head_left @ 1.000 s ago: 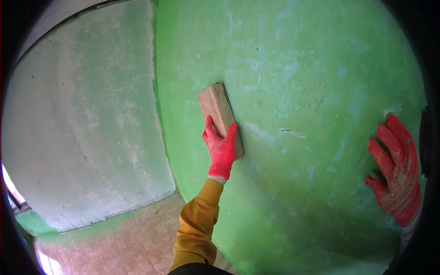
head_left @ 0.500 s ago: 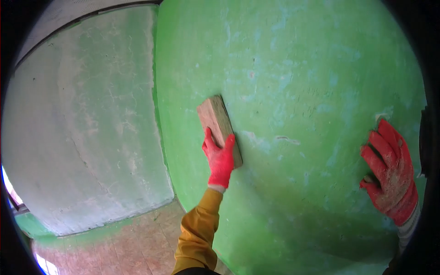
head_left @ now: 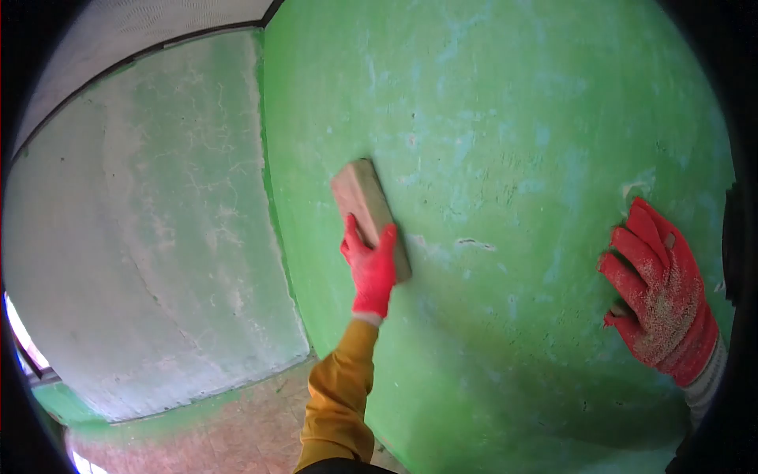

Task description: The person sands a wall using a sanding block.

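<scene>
My left hand (head_left: 371,268), in a red glove with a mustard sleeve behind it, grips a wooden block (head_left: 365,201) by its lower part. The block is long, pale brown and tilted, and it lies against the green wall (head_left: 505,332). Blue flecks and small chips mark the paint around it. Over at the right, my right hand (head_left: 663,292) wears a dusty red glove, its fingers stretched out and spread at the wall. Its fingertips are beside a pale scraped patch (head_left: 639,186), and a worn spot shows at the thumb. Nothing is visible in that hand.
On the left, a whitish, cracked wall (head_left: 158,229) meets the green wall in a corner. Brownish tiles (head_left: 245,426) show below it. A light ceiling (head_left: 150,39) with a dark edge strip is above. Bright light enters at the far left.
The view has shifted slightly. My left hand and the block have slid a little upward along the wall. My right hand stays beside the pale patch.
</scene>
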{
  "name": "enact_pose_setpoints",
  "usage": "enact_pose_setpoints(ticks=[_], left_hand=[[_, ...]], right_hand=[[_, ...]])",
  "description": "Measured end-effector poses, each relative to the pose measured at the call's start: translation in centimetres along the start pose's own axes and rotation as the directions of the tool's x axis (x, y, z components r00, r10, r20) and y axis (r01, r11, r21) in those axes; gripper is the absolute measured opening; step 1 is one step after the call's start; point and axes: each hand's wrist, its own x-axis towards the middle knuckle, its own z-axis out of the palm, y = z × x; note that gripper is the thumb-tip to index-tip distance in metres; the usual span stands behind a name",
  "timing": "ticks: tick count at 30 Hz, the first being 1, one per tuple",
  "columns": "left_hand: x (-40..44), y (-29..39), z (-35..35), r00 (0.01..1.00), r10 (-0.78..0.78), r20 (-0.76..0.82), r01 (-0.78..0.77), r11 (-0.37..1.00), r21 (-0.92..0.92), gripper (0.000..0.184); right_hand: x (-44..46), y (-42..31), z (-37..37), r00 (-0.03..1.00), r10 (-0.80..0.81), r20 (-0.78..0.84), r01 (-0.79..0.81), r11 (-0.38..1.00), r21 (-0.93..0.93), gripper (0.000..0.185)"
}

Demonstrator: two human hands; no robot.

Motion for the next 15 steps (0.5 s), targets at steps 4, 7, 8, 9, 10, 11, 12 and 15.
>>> enact_pose_setpoints(ticks=[4, 7, 8, 9, 10, 11, 12, 15], left_hand=[[-9.8, -1.0, 0.3, 0.802, 0.546, 0.244, -0.590, 0.787, 0.178, 0.105], [-10.4, -0.9, -0.4, 0.642, 0.684, 0.347, -0.755, 0.643, 0.130, 0.107], [-8.6, -1.7, 0.0, 0.733, 0.633, 0.250, -0.675, 0.723, 0.148, 0.103], [-6.0, -2.5, 0.5, 0.805, 0.573, 0.156, -0.593, 0.790, 0.159, 0.098], [-2.9, -2.4, 0.7, 0.932, 0.359, 0.046, -0.362, 0.929, 0.080, 0.095], [-0.2, -1.7, 0.9, 0.993, 0.110, -0.036, -0.111, 0.993, -0.027, 0.092], [0.9, 0.4, 0.8, 0.998, -0.011, -0.064, 0.006, 0.998, -0.066, 0.090], [-0.2, 1.1, 1.6, 0.987, 0.161, -0.022, -0.161, 0.987, 0.016, 0.091]], right_hand=[[0.2, 0.0, -0.1, 1.000, -0.009, 0.011, 0.009, 1.000, 0.011, 0.072], [0.0, 0.0, -0.2, 1.000, -0.009, 0.028, 0.009, 1.000, 0.006, 0.071], [0.0, -0.1, -0.3, 0.999, -0.015, 0.028, 0.015, 1.000, 0.004, 0.071], [0.0, -0.2, -0.2, 1.000, -0.016, 0.021, 0.016, 1.000, 0.006, 0.071], [0.1, -0.2, -0.2, 1.000, -0.013, 0.017, 0.013, 1.000, 0.002, 0.071], [0.2, -0.2, -0.3, 1.000, -0.011, 0.022, 0.011, 1.000, 0.005, 0.071], [0.2, -0.2, -0.3, 1.000, -0.008, 0.030, 0.008, 1.000, 0.007, 0.071], [0.7, -0.2, -0.6, 0.997, -0.040, 0.062, 0.040, 0.999, 0.008, 0.071]])
